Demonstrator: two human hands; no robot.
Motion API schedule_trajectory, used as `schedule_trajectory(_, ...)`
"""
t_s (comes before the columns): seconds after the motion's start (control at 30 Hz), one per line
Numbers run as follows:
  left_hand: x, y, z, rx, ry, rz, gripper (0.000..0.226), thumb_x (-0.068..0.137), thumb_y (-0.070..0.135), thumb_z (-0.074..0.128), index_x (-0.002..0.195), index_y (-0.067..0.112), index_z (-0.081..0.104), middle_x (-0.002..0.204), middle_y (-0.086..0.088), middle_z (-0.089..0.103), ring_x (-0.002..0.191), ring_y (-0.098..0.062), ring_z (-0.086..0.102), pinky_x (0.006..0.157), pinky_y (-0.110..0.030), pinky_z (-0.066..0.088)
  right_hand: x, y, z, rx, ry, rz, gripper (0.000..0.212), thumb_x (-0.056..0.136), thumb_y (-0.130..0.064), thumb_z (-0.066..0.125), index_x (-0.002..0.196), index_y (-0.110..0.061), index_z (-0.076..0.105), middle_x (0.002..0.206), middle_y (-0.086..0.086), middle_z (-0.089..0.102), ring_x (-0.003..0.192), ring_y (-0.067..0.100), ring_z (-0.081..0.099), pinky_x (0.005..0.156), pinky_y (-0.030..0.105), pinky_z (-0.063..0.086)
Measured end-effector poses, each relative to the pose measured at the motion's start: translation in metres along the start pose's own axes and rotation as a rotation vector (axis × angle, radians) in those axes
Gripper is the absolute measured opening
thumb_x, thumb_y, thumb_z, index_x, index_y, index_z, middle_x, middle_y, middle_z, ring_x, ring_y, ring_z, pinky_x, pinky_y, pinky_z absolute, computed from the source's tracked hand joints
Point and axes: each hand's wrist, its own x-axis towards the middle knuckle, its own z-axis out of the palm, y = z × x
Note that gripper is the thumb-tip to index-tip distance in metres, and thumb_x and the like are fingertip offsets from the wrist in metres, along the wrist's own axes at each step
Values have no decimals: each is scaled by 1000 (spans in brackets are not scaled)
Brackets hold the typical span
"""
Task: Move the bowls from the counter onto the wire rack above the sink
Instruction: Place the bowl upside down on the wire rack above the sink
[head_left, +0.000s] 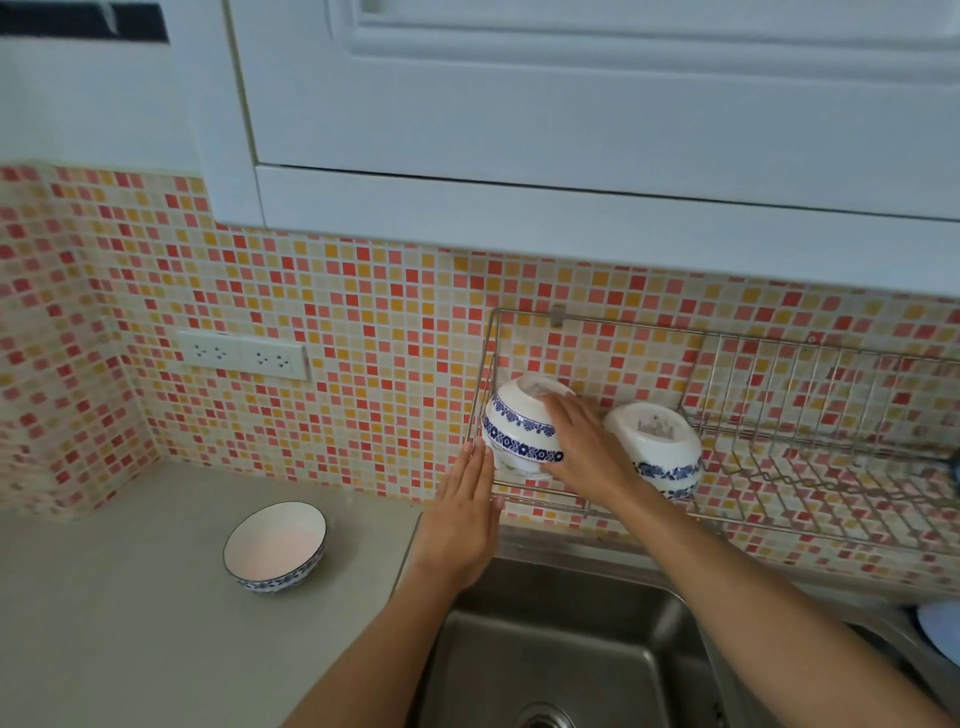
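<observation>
A white bowl with blue flower bands (517, 428) lies upside down at the left end of the wire rack (779, 483). My right hand (582, 441) rests on its right side, fingers spread over it. My left hand (465, 512) is flat and open just left of the rack's edge, close to the bowl, holding nothing. A second upturned bowl (657, 441) sits on the rack to the right of my right hand. A third bowl (276, 545) stands upright on the grey counter (104, 597), white inside with a blue rim.
A steel sink (561, 654) lies below the rack. White wall cupboards (571, 130) hang low above it. A double socket (241, 355) is on the mosaic tile wall. A pale object (940, 629) shows at the right edge.
</observation>
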Motion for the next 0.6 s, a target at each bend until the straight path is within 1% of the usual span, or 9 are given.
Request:
schedule_trajectory(0.07,0,1,-1,-7,9,2,59,96,50,1,147,24,-15,157,7,-17,142,-8,-23,121,-34,2,4,2,3,-21,-23,-2,95,82,-29,75,153,-12,14,160,5,21,149,24,13,117,39,25)
schedule_trajectory(0.17,0,4,-2,-4,21,-3,56,98,48,6,145,24,-16,154,10,-20,140,-7,-25,120,-31,-1,8,2,9,-44,-50,-14,96,80,-17,77,153,-16,14,161,3,18,150,22,9,114,42,34)
schedule_trajectory(0.2,0,5,-2,-2,23,-3,57,99,48,6,145,24,-16,153,10,-20,140,-7,-25,120,-31,-1,9,2,10,-36,-63,-18,96,79,-14,78,153,-16,15,161,3,18,150,22,7,114,44,34)
schedule_trajectory(0.33,-1,7,-3,33,5,-21,60,95,52,0,145,22,-16,154,7,-19,141,-10,-23,120,-33,-1,8,4,9,44,-104,-28,94,80,-12,77,153,-17,18,163,0,13,151,19,2,118,46,27)
schedule_trajectory(0.4,0,11,-1,82,-3,-50,65,92,57,-7,145,21,-19,155,4,-21,141,-12,-25,119,-33,-8,1,7,9,111,-113,0,91,86,-21,72,155,-21,13,164,-2,5,151,17,-4,120,48,21)
schedule_trajectory(0.47,2,17,-2,115,-3,-77,73,87,62,-13,145,19,-22,153,1,-27,141,-15,-26,114,-33,-17,-11,13,9,134,-42,67,83,94,-42,58,156,-24,7,164,-5,-3,150,14,-10,122,49,10)
schedule_trajectory(0.53,8,25,-3,135,-15,-43,78,84,64,-17,145,17,-23,151,0,-32,140,-18,-28,111,-33,-22,-28,25,11,53,44,150,79,95,-60,37,156,-26,1,162,-6,-10,148,15,-15,121,48,-3)
schedule_trajectory(0.6,18,32,-5,147,-34,29,80,80,66,-23,144,18,-25,148,1,-35,139,-17,-30,111,-33,-24,-45,39,14,-77,45,250,81,93,-69,17,156,-23,-5,161,-2,-16,147,20,-20,118,47,-12)
